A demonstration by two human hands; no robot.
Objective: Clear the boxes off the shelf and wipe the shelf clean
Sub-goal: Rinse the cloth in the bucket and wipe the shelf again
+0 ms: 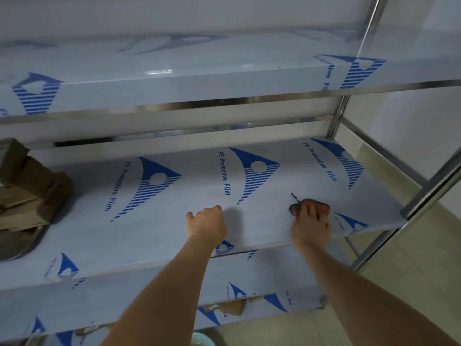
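Right hand (310, 227) grasps reddish-brown cloth (315, 206), wiping film-covered steel shelf (174, 221); left hand (207, 223) loosely curled, empty; brown cardboard boxes (32, 186) remain.

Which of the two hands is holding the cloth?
The right hand, pressing a dark reddish cloth onto the middle shelf near its right end. The left hand rests bare on the film.

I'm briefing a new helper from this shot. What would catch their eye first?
First, the blue triangle logos on the protective film covering the middle shelf, filling the centre. Next, the right hand pressing a dark brownish cloth near the shelf's front right, with the left hand resting beside it. Brown cardboard boxes sit at the far left.
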